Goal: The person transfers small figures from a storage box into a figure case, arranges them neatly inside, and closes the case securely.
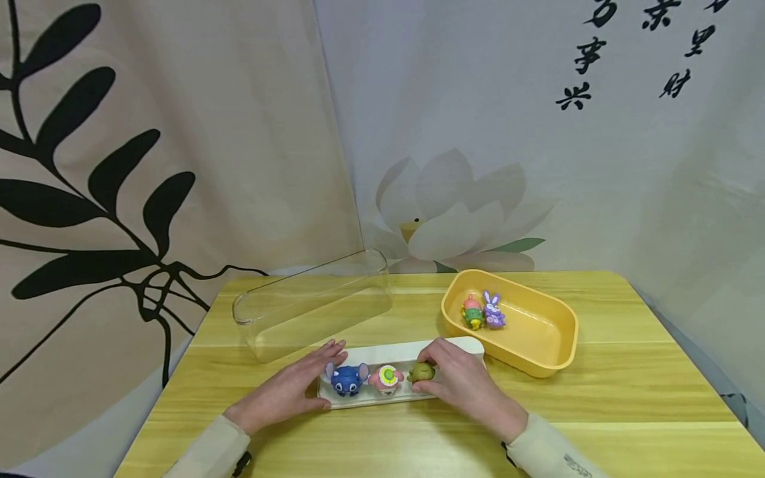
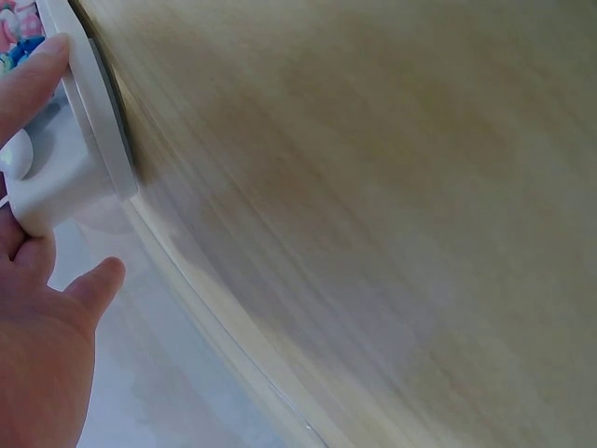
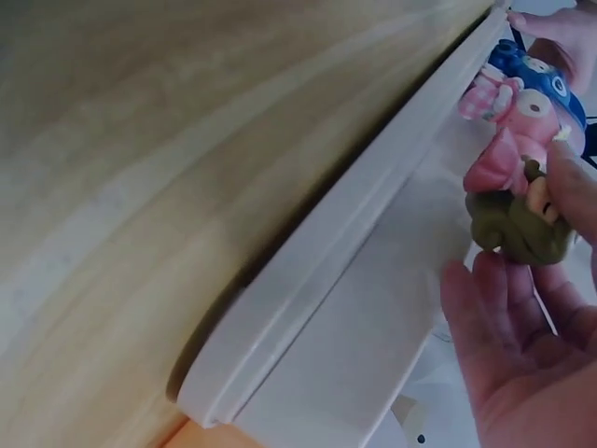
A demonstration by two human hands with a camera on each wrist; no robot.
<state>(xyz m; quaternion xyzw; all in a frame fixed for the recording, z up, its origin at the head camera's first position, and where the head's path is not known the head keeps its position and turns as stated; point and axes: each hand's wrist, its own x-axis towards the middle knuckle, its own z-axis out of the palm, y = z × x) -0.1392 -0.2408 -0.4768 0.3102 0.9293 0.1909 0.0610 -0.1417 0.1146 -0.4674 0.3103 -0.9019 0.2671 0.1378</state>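
A long white tray point(image 1: 408, 351) lies on the table with a row of figurines along it. At its left part stands a blue big-eared figurine point(image 1: 347, 380), with a pink figurine point(image 1: 386, 379) bearing a green-and-yellow disc beside it. My right hand point(image 1: 463, 378) pinches an olive-green figurine point(image 3: 522, 227) between thumb and fingers, over the tray's right part. My left hand point(image 1: 293, 388) holds the tray's left end, thumb at the front rim and fingers toward the back. In the left wrist view the thumb point(image 2: 35, 82) touches the tray's rim.
A yellow bin point(image 1: 538, 332) stands right of the tray, holding a green-and-pink figurine point(image 1: 473, 313) and a purple rabbit figurine point(image 1: 493, 311). Behind the tray, at left, sits a clear cover point(image 1: 323, 309). Printed curtains hang behind the wooden table point(image 1: 627, 398).
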